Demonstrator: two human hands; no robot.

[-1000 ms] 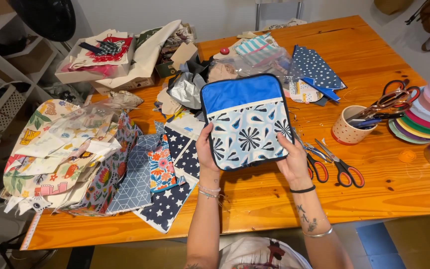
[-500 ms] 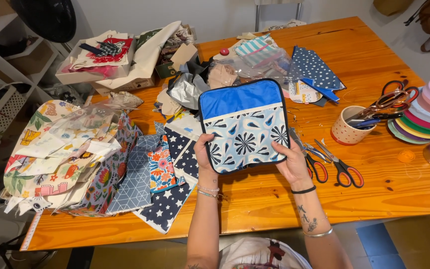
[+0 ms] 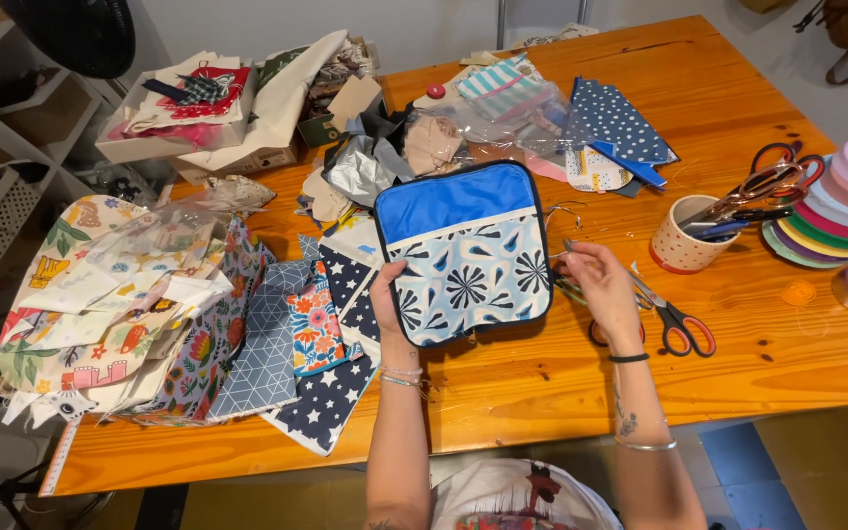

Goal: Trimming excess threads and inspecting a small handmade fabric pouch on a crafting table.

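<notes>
Gripping the pouch's [image 3: 468, 257] left edge, the left hand [image 3: 392, 299] pinches; the right hand [image 3: 601, 285] hovers spread over bare worktop [image 3: 561, 378], half-hiding scissors [image 3: 674, 319].

We see a rectangular fabric pouch [image 3: 463, 255]: plain royal-blue top band, lower panel light blue with navy-and-white flower and leaf print, dark edge binding. Orange-stained wooden table [image 3: 581, 383]. Scissors [image 3: 674, 319]: red-and-black handles. Navy white-star fabric piece [image 3: 326, 412].

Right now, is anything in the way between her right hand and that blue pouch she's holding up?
Nothing visible stands between them. The right hand sits just off the right edge of the blue pouch, which the left hand holds by its lower left corner. The scissors lie beyond the right hand, not between.
</notes>
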